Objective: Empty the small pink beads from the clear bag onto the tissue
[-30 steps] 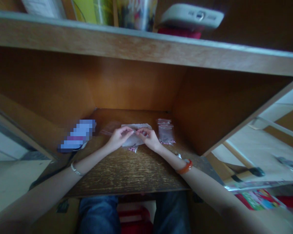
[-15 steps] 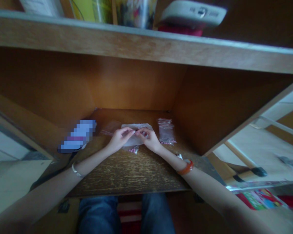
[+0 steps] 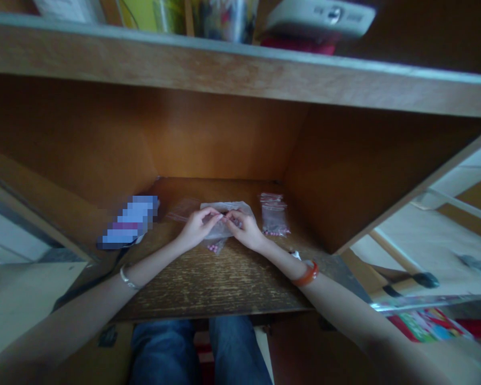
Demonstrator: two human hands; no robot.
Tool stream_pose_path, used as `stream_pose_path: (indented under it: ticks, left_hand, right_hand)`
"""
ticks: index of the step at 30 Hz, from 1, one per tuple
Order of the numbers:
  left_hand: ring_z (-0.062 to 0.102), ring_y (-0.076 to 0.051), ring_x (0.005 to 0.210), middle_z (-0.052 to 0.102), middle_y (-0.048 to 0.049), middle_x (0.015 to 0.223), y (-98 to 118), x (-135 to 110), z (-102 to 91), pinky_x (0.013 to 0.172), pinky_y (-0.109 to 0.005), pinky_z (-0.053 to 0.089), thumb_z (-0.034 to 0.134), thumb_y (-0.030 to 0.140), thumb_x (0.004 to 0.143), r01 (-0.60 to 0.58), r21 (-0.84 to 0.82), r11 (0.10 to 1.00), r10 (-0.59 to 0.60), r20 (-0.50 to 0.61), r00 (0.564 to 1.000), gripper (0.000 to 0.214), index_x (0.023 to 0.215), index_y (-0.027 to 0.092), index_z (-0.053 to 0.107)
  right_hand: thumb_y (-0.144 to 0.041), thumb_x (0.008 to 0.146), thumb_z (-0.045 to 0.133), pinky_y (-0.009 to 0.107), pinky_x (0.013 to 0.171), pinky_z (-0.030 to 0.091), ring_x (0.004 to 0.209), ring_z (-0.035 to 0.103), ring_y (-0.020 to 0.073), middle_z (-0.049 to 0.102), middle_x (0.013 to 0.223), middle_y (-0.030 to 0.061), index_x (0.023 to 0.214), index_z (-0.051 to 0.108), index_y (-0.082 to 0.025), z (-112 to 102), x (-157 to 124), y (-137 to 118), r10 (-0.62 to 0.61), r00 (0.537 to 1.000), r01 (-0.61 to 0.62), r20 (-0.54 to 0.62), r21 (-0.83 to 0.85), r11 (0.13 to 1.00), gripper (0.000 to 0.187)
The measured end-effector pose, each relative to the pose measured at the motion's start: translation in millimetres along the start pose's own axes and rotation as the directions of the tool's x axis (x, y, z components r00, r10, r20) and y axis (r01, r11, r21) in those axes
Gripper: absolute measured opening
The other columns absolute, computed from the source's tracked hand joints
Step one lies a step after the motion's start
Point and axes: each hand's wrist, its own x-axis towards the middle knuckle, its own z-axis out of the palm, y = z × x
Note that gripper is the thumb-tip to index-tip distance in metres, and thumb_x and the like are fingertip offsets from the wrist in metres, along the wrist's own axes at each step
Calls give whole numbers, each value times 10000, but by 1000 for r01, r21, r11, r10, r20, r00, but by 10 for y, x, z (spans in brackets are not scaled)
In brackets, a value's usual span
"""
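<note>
My left hand (image 3: 196, 228) and my right hand (image 3: 245, 230) meet at the fingertips over a clear plastic bag (image 3: 224, 218) lying on the dark wooden desk (image 3: 224, 283). Both pinch its upper part, and what lies between the fingertips is hidden. A small packet of pink beads (image 3: 215, 247) shows just below my hands. To the right stands a zip bag with pink beads at its bottom (image 3: 273, 215). A flat clear bag (image 3: 183, 209) lies left of my left hand.
A pixelated blurred object (image 3: 130, 223) lies at the desk's left. Wooden walls enclose the desk, with a shelf board (image 3: 224, 64) overhead holding a white device (image 3: 320, 17) and cups. My jeans (image 3: 200, 353) show below the desk edge.
My hands stay together on the bag with only small finger shifts. The view drifts slightly, so the shelf sits higher in the frame, and my knees have moved closer together.
</note>
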Motion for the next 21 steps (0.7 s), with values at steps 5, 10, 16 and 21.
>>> stream_pose_path:
  ticks: [5,10,16,21]
  left_hand:
    - [631,-161,764,696,-27,812,-8,-2,22,721,-269,496,545,310,856,-27,1,1000,27,-23,999,170,825,173,641]
    - [632,-163,753,702,-32,806,19,-12,22,704,-268,489,551,326,852,-22,37,999,24,-59,998,187,817,168,645]
    - [642,-168,734,714,-31,806,33,-22,7,675,-266,489,578,366,843,-21,56,998,26,-93,995,211,822,177,667]
    - [654,-174,734,727,-42,817,41,-42,-8,695,-278,504,548,409,871,-25,-28,999,21,-133,991,281,825,174,695]
  right_hand:
    - [-348,931,449,280,668,380,670,499,149,549,682,9,716,553,-186,1,-3,6,-35,999,35,19,5,999,289]
    - [-390,929,436,257,582,335,570,420,121,471,587,-13,607,483,-183,-2,1,-22,8,1000,-8,13,6,1000,386]
    - [-456,917,458,243,535,303,533,352,100,379,532,-30,521,414,-185,-20,-7,-11,44,999,-43,-13,23,999,481]
    - [-501,887,501,240,553,348,553,409,102,460,556,-18,558,537,-174,-108,32,-29,49,999,-48,1,117,992,465]
